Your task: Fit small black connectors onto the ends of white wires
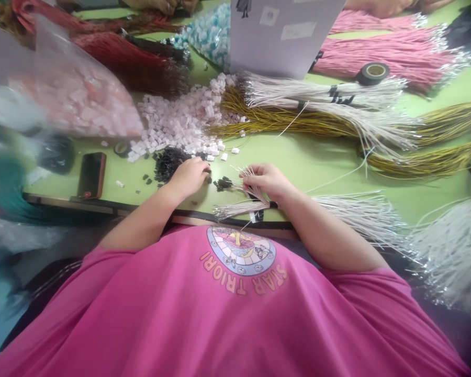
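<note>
My left hand (190, 175) rests knuckles up on the green table (317, 162), fingers curled over small black pieces (168, 162) beside it. My right hand (267, 180) is closed around a fan of thin white wires (245, 201) whose tips point left. A small clump of black pieces (222, 183) lies between the two hands. A bundle of white wires (357, 212) lies under my right forearm.
A pile of pale pink connectors (180, 120) spreads behind my hands, with a clear bag of them (74, 99) at left. A phone (91, 175) lies near the table's edge. Yellow (298, 120), white (325, 97), pink (392, 50) and dark red (133, 63) wire bundles cover the far side.
</note>
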{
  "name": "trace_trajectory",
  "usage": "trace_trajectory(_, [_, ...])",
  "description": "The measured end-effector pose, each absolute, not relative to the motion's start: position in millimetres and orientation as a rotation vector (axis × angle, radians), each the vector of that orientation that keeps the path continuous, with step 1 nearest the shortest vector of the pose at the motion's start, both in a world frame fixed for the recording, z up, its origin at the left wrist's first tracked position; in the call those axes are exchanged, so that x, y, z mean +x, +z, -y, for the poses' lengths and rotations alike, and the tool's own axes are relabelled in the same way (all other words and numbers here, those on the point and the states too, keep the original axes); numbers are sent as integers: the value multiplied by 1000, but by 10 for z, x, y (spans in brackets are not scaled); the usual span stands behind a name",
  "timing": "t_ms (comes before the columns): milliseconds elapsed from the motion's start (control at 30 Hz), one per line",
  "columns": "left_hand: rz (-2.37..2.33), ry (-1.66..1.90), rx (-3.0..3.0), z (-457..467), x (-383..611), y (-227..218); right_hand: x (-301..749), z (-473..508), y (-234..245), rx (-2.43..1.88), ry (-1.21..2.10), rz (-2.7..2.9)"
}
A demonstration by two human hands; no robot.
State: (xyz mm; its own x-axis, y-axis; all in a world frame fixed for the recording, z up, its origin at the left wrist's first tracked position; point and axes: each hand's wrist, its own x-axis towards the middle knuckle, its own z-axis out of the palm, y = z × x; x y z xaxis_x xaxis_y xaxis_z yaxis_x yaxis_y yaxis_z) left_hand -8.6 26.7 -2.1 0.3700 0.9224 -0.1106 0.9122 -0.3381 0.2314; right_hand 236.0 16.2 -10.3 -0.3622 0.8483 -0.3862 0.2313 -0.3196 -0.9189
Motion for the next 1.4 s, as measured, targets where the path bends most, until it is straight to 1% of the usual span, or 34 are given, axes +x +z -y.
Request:
trace_trajectory(167, [-1581,22,2451,-278,-61,51,2337,-142,-89,-1416,1612,1591])
trace_trajectory(333, [-1549,70,2498,-291,-14,45,2297,-112,-50,-1452,1591,1612])
trace_trajectory(433, [-1518,115,2429,-293,13,33,2278,-100,-13,-1449,1589,1585])
trace_trajectory(567, [-1519,333,2103,-254,40,93,2255,-79,15,-1432,1593,1539])
trace_trajectory(667, [-1351,517,1727,-196,76,143,2243,-62,3,-1441,1568,1541])
trace_trajectory(800, [-1156,628,1235,-135,172,86,2237,-43,-28,-1447,1471,1568])
trace_trajectory(900, [-1130,700,1066,-120,247,-6,2234,-34,-29,-1441,1412,1615])
trace_trajectory(1267, [-1138,718,1001,-85,296,-60,2205,-23,-25,-1466,1249,1736])
trace_trajectory(1400, [-1185,702,1096,-66,304,-84,2205,-31,-46,-1467,1203,1790])
